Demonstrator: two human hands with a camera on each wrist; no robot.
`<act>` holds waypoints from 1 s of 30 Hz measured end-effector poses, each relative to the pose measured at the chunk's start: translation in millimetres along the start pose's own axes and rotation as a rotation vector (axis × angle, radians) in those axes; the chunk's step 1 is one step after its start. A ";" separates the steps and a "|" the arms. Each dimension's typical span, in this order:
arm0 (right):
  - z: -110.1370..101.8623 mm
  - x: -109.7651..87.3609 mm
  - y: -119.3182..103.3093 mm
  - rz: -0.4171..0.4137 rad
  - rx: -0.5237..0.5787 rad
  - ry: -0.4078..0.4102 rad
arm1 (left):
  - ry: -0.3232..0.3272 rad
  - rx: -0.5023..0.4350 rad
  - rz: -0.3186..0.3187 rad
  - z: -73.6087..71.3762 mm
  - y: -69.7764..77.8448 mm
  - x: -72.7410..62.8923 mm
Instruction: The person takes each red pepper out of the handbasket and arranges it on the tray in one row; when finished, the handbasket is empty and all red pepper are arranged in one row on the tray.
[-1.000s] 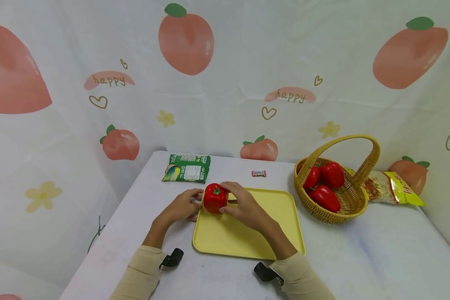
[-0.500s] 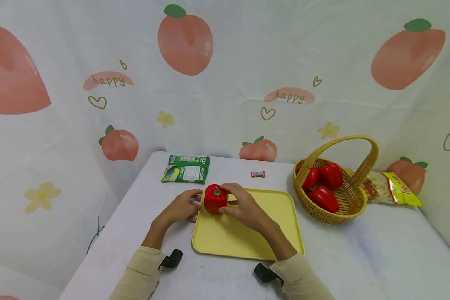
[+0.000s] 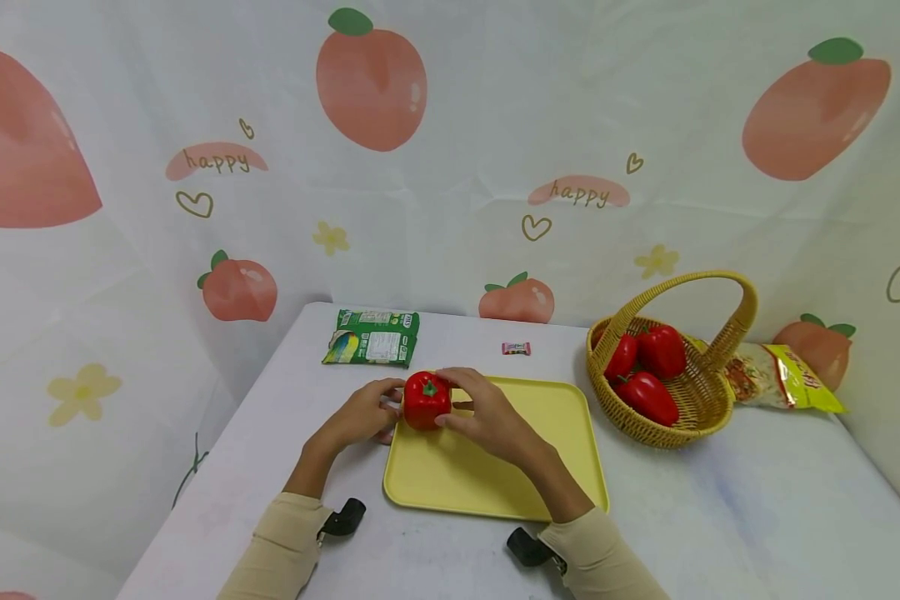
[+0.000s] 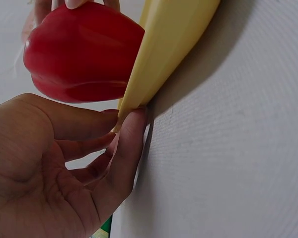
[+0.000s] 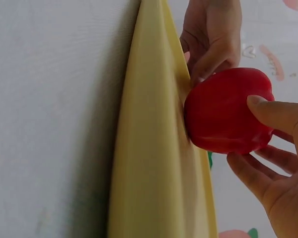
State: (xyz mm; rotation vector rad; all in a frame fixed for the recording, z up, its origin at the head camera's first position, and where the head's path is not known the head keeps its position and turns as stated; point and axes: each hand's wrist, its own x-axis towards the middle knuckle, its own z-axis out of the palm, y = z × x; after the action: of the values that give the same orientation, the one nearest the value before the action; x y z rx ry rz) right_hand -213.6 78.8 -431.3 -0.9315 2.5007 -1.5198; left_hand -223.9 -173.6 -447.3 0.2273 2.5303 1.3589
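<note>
Behind held pepper (image 3: 426,408), backdrop (image 3: 427,225): "happy" x2

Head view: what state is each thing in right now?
Yellow tray: face up, left edge pinched
Red pepper: stem up, at tray's far-left corner
Left-hand grip: pinching tray
Right-hand grip: holding pepper
Basket: upright, containing red peppers
Green packet: lying flat
Pink packet: lying flat
Yellow bag: lying, partly hidden by basket
</note>
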 end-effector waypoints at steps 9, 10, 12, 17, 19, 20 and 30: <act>2.0 1.4 1.3 0.002 -0.005 0.000 | 0.007 0.027 0.006 -0.2 1.2 -1.3; 2.0 1.5 1.5 0.006 -0.005 -0.002 | 0.007 0.027 0.005 -0.1 1.0 -1.2; 1.7 1.4 1.5 0.011 -0.002 -0.005 | 0.005 0.027 0.008 -0.1 0.5 -1.1; 1.3 0.9 2.8 0.017 -0.014 -0.007 | 0.003 0.015 0.006 0.1 -0.2 0.2; 1.6 0.9 3.7 0.017 -0.017 -0.003 | 0.003 0.011 0.003 0.0 -0.3 1.0; 1.9 0.9 4.2 0.014 -0.017 0.000 | 0.004 0.010 0.000 0.0 -0.4 1.2; -3.3 -0.7 0.4 0.017 -0.052 0.007 | 0.011 0.002 -0.003 0.2 -2.8 1.1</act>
State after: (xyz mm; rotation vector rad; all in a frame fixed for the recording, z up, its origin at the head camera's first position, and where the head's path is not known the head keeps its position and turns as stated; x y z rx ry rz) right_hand -214.3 81.8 -430.1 -0.9119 2.5576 -1.4622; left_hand -224.9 -174.7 -449.9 0.2172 2.5397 1.3605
